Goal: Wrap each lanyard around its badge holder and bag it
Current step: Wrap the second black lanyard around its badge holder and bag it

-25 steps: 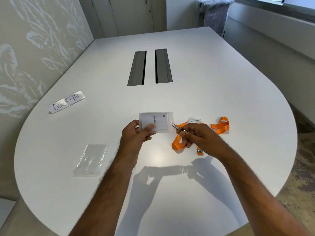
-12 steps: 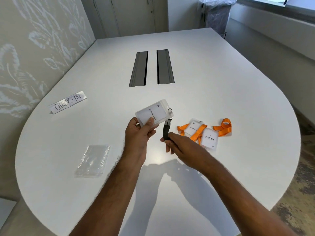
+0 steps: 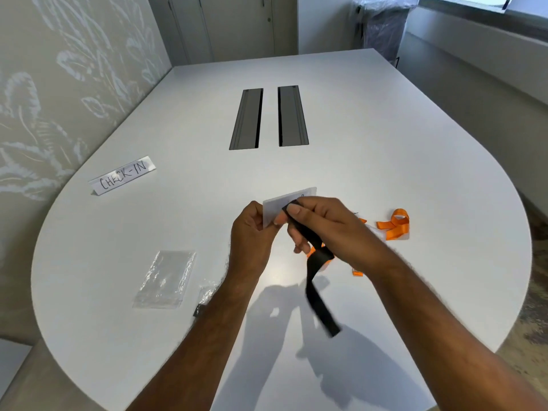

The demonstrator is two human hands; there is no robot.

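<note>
The badge holder [image 3: 277, 207] is up off the bench [image 3: 385, 161], between my two hands, and half a second ago its black lanyard [image 3: 318, 280] only hung short from the clip; now I have drawn the strap across the holder's face, so the first turn of the wrap is begun and none of the bagging. My left hand [image 3: 252, 235] pinches the holder by its near edge, thumb on the front. My right hand [image 3: 323, 223] curls its grip round the strap and presses it against the card with the thumb tip. The loose tail drops from my palm toward the bench, flat woven ribbon, limp, blurred at its end.

The holder is clear stiff plastic, rectangular, with a white card inside. Just right, partly hidden by my wrist, lie orange lanyards [image 3: 396, 225], looped and glossy. Left of my forearm lies a clear plastic bag [image 3: 166, 278], thin and crinkled, flat. Further off stands a folded paper sign [image 3: 123, 175] hand-lettered CHECK-IN. The bench is smooth, white, matte, with two dark slots [image 3: 268, 117].
</note>
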